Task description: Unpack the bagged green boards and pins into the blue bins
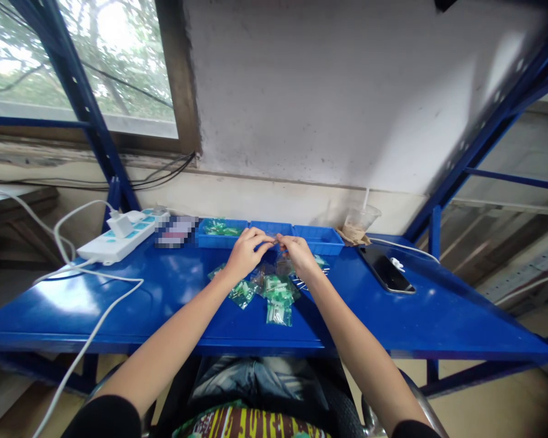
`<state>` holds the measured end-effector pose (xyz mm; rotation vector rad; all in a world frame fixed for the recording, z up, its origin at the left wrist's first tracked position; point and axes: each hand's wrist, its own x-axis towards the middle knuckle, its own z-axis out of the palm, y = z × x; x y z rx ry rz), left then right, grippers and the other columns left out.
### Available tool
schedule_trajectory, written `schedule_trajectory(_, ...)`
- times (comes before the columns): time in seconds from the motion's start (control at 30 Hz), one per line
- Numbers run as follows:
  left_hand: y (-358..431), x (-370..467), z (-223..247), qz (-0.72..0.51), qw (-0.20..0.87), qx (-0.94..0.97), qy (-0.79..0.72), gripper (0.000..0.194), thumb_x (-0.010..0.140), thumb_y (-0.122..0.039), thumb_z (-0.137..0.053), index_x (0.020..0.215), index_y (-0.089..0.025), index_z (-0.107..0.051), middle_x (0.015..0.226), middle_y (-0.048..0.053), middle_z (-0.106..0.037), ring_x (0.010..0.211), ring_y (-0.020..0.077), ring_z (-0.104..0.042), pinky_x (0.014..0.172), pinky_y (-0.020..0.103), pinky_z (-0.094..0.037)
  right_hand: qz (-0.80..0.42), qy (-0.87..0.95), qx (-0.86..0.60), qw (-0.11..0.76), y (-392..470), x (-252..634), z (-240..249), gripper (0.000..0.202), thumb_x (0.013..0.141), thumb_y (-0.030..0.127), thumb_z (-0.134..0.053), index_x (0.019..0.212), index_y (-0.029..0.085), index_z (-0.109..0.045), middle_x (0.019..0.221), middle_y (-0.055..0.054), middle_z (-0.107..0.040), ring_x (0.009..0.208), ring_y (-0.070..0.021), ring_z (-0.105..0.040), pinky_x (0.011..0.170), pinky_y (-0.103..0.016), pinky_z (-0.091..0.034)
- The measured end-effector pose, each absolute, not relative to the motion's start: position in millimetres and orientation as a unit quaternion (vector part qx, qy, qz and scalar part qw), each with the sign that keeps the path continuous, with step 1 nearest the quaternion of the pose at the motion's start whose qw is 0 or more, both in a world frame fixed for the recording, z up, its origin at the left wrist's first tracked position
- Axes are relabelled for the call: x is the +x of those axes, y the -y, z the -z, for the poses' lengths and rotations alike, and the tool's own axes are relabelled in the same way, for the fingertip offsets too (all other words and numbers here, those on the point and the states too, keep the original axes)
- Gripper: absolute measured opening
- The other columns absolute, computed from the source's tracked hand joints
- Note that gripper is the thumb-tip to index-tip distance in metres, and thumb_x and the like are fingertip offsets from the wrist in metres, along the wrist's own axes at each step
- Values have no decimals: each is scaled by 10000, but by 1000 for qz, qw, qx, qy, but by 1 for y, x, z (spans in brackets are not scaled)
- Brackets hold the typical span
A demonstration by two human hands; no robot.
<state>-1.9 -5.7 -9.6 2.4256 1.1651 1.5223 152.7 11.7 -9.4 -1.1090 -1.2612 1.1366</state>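
Observation:
My left hand (251, 248) and my right hand (296, 250) meet in front of the middle blue bin (271, 229), fingertips pinched close together. Between them is something small and clear, perhaps a plastic bag, too small to make out fully. Below the hands, several clear packets with green and white pieces (278, 291) lie on the blue table (178, 310). Thin metallic pieces (299, 281) lie beside my right wrist. The left blue bin (221, 242) holds green packets (219, 228); the right blue bin (322, 243) is partly behind my right hand.
At the left are a white power strip (119, 239) with plugs and a white cable (114, 307) running over the table's front edge. A phone (387, 271), white earphones (397, 264) and a plastic cup (358, 224) stand or lie at the right. Blue posts flank the table.

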Motion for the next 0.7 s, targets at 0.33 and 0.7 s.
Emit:
schedule_trajectory(0.33,-4,-1,12,-481,344,661,-461,391,832,-503,-471,735,-176,-661,744,54,-582,688,159,-531,613,279,-411,-467,529,-372,602,-13,151,8,261,617,365,-656,785,174,-598,571,30,-570,516,-102,-504,529,-235,-401)
schedule_trajectory(0.7,-1,1,12,-548,374,625,-410,221,753,-381,-599,788,-166,-636,751,21,-625,668,138,-536,617,248,-412,-299,664,-400,556,-2,149,4,227,665,190,-434,701,192,-658,744,-18,-663,734,-165,-593,720,-288,-459)
